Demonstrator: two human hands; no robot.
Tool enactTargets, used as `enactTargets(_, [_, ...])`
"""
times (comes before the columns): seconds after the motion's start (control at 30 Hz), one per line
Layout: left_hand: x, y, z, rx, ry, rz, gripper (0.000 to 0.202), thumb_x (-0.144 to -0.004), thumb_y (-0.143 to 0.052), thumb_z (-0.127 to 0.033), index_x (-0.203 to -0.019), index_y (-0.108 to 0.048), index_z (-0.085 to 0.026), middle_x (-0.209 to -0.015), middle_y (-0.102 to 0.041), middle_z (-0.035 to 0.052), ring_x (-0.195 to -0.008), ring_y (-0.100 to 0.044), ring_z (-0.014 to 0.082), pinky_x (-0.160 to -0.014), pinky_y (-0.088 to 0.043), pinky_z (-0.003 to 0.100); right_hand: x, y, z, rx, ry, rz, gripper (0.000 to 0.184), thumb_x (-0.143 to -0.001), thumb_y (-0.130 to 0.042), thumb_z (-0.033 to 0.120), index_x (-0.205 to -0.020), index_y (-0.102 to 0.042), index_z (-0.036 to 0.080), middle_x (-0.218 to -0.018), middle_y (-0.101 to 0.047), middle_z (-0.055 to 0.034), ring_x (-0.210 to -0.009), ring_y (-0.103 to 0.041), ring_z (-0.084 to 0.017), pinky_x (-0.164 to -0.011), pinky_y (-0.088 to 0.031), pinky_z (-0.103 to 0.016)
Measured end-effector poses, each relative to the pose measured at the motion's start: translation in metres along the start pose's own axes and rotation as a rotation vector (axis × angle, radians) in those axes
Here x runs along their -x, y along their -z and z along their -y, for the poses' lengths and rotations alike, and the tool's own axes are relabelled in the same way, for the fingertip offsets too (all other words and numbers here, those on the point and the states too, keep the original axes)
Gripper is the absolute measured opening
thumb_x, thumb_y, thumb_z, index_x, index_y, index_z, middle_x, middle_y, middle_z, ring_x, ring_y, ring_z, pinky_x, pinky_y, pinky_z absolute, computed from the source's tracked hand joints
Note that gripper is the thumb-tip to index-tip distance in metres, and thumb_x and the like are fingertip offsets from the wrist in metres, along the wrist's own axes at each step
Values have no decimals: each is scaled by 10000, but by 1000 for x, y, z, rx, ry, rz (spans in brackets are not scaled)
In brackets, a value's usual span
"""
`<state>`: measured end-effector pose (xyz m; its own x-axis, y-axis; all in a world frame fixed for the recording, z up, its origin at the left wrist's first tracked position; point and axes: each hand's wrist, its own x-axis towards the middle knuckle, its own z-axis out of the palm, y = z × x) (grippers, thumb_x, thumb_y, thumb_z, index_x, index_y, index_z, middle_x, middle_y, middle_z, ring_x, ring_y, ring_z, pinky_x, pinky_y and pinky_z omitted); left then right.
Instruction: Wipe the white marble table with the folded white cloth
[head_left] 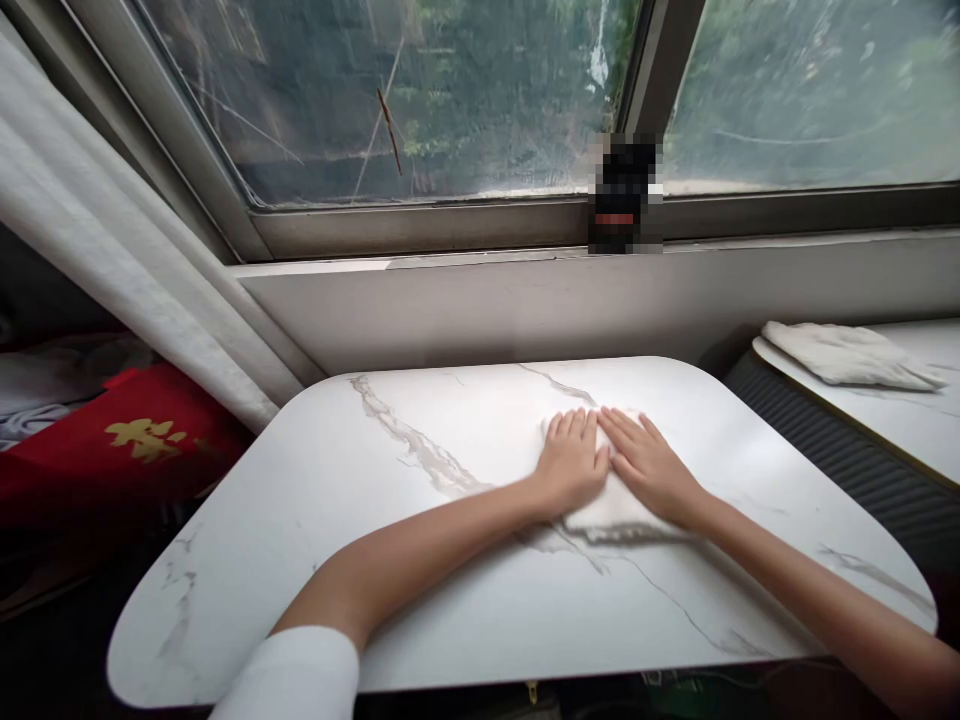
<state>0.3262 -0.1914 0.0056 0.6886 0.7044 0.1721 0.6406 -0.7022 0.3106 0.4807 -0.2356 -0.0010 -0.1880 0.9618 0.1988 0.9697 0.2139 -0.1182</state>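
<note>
A white cloth lies spread on a white marble-patterned table, right of its middle. My left hand rests flat on the cloth's left part, fingers stretched toward the window. Beside it, my right hand presses flat on the cloth's right part, its fingers slanting up to the left. The two hands nearly meet at the fingertips and thumbs. Neither hand is wrapped around the cloth; the palms hide much of it.
A window with a metal frame rises behind the table above a low wall. At the right, another folded white cloth sits on a second marble-patterned surface. A white curtain and a red bag with gold lettering are on the left.
</note>
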Motion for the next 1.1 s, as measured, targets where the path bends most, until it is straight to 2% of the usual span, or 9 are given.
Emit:
enactTargets(0.17, [-81, -11, 33, -152, 46, -126, 526, -948, -267, -304, -1385, -348, -21, -1432, -400, 151, -1339, -322, 219, -1136, -149, 389, -86, -10, -47, -39, -7, -19, 525, -900, -256, 282, -1388, -397, 151, -1442, -403, -110, -1349, -319, -216, -1106, -209, -479])
enactTargets(0.23, [-99, -12, 36, -174, 69, -122, 525, -947, -272, -296, -1384, -352, -16, -1429, -403, 153, -1339, -322, 224, -1135, -149, 390, -100, -11, -61, -50, -8, -27, 518, -903, -248, 281, -1383, -403, 165, -1435, -417, -104, -1342, -333, -211, -1102, -216, -478])
enactTargets(0.33, [-111, -14, 31, -190, 58, -102, 525, -951, -270, -298, -1391, -345, -23, -1449, -370, 153, -1355, -293, 227, -1138, -141, 394, -99, -12, -73, -30, -32, -38, 524, -900, -238, 265, -1394, -387, 168, -1448, -399, -96, -1351, -315, -209, -1102, -217, -474])
enactTargets(0.43, [-106, -17, 16, -192, 14, -94, 522, -951, -274, -303, -1397, -340, -40, -1460, -352, 151, -1356, -291, 224, -1134, -152, 399, -77, -9, -76, -2, -45, -31, 543, -888, -256, 246, -1417, -346, 163, -1471, -357, -95, -1370, -270, -214, -1108, -206, -486])
enactTargets(0.53, [-84, -22, -11, -175, 11, -105, 533, -947, -283, -304, -1401, -330, -27, -1452, -360, 167, -1343, -311, 252, -1125, -162, 417, -38, -1, -73, -3, -20, -24, 550, -894, -252, 239, -1435, -311, 156, -1477, -343, -99, -1375, -252, -207, -1116, -197, -487])
enactTargets(0.73, [-18, -36, -90, -119, -103, -76, 611, -943, -273, -360, -1397, -298, 48, -1444, -324, 247, -1348, -270, 356, -1109, -172, 494, 79, 27, -65, -19, 30, -44, 557, -938, -248, 272, -1485, -146, 272, -1506, -282, -16, -1382, -222, -184, -1130, -205, -484])
enactTargets(0.87, [-4, -46, -136, -84, -227, -37, 632, -936, -258, -391, -1400, -305, 35, -1444, -336, 233, -1353, -259, 363, -1108, -174, 514, 144, 37, -74, 49, -90, -35, 568, -936, -243, 284, -1487, -108, 303, -1511, -254, -4, -1374, -235, -207, -1100, -283, -493])
enactTargets(0.97, [-18, -53, -154, -66, -255, -11, 615, -931, -262, -363, -1400, -311, 32, -1442, -346, 226, -1351, -266, 358, -1108, -178, 514, 154, 37, -92, 101, -239, -27, 565, -918, -233, 277, -1480, -174, 294, -1489, -308, -13, -1361, -266, -229, -1069, -330, -507])
enactTargets(1.1, [-64, -61, -147, -61, -217, -19, 594, -932, -267, -334, -1396, -316, 33, -1437, -359, 218, -1347, -277, 343, -1118, -151, 505, 113, 31, -121, 109, -329, -53, 556, -898, -235, 246, -1450, -293, 263, -1449, -392, -35, -1347, -310, -237, -1069, -303, -533])
